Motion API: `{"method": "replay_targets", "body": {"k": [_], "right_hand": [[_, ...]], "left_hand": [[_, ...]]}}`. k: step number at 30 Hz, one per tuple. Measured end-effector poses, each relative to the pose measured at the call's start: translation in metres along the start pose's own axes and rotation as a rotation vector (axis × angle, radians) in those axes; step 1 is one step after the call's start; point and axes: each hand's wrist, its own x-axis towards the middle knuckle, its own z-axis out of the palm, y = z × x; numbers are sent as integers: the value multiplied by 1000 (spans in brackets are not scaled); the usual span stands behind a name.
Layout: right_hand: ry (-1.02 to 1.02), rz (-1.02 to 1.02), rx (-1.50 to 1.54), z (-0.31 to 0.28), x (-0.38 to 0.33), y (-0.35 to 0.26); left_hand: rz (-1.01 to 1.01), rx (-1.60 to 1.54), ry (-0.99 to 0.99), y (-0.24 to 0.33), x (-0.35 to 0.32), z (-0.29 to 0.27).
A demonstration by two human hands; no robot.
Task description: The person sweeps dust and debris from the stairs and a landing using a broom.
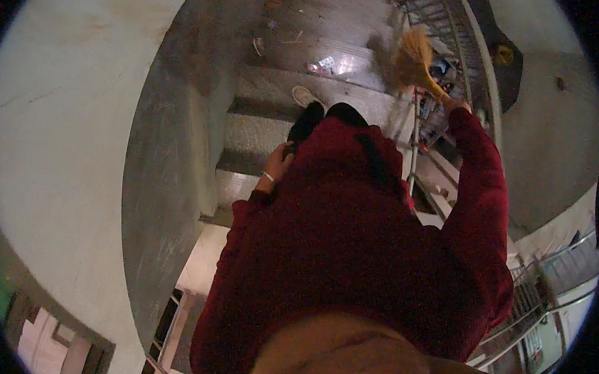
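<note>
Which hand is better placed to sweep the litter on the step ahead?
Probably the right hand: it holds the broom, whose bristles are beside the litter. The left hand rests close to the body, away from the broom.

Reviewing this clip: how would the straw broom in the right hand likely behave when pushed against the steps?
The broom has a fanned head of thin straw, so its bristles would probably bend and splay rather than stay stiff. The right hand alone holds it out, so it seems light. Scraps of litter on the stairs look small and likely slide easily.
</note>
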Motion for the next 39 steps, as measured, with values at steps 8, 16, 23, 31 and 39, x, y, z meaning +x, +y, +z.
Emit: {"method": "replay_targets", "body": {"k": [8,16,23,31,39], "right_hand": [[155,-453,65,-54,132,-141],[81,-544,163,-173,129,-211],[61,-618,389,-159,127,-174],[-79,-557,-2,-213,57,-206],[514,-1073,574,-159,161,-211]], "left_hand": [[-320,-365,160,-128,-20,3],[-126,-228,210,-68,6,-26],[-153,-276,292,-56,13,-45],[-191,-352,316,-56,21,-16],[-164,-383,304,-19,23,8]]}}
